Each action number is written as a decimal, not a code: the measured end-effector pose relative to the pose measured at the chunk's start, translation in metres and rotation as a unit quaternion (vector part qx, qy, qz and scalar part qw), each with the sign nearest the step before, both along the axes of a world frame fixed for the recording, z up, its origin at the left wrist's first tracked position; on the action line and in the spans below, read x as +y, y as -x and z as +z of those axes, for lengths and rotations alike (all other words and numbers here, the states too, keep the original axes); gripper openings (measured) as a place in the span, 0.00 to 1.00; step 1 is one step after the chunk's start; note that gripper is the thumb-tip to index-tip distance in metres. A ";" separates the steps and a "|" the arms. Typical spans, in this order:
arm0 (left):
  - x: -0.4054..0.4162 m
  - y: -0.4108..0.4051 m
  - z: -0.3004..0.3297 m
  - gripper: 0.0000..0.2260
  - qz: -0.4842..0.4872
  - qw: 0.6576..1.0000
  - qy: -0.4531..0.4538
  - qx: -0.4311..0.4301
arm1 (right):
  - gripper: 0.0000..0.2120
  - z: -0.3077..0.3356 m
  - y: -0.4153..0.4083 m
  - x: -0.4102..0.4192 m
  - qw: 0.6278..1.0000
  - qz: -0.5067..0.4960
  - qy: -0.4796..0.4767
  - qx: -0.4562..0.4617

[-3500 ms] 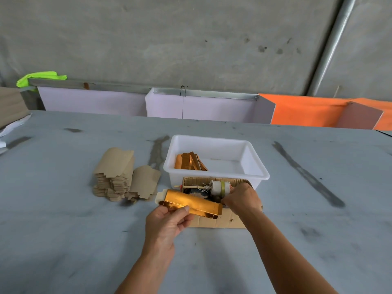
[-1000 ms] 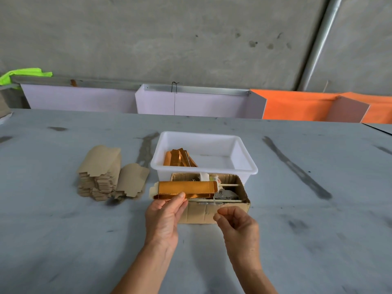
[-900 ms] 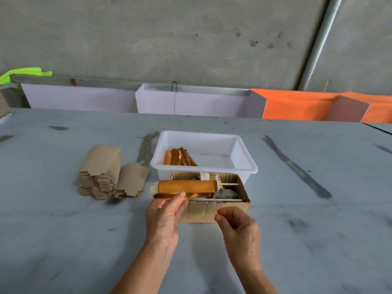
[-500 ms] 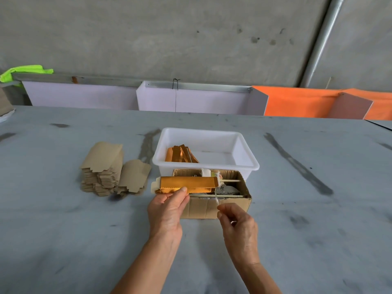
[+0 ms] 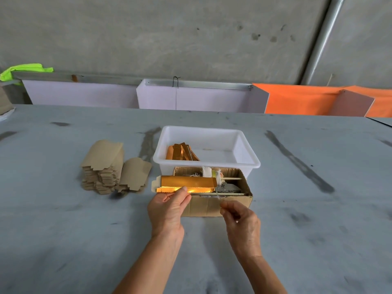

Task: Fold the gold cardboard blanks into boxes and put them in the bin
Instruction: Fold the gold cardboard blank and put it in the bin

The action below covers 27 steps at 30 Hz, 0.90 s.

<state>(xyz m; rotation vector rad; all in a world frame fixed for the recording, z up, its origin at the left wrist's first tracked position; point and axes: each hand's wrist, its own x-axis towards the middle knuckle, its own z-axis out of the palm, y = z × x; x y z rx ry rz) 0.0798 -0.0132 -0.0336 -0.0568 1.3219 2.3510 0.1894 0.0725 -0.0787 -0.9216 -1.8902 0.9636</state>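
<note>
Now gold box (image 5: 187,184) in left hand (image 5: 167,211)

brown carton (image 5: 212,206), orange panels (image 5: 297,98), grey table (image 5: 63,230)

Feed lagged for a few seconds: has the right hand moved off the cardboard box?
Yes. The right hand has pulled back toward the person, from the cardboard box top to just in front of it, pinching a thin strip.

Gold box (image 5: 187,184) in left hand (image 5: 167,209)
</note>
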 end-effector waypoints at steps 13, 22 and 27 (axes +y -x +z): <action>-0.003 -0.010 0.001 0.05 -0.009 1.000 -0.002 0.026 | 0.10 0.034 -0.013 -0.035 0.974 0.104 0.072 0.188; -0.009 -0.022 0.004 0.05 -0.023 0.998 -0.028 0.052 | 0.13 0.048 0.008 -0.049 0.965 0.131 0.096 0.205; -0.011 -0.024 0.004 0.07 -0.026 0.998 -0.039 0.051 | 0.16 0.049 0.015 -0.052 0.962 0.136 0.129 0.197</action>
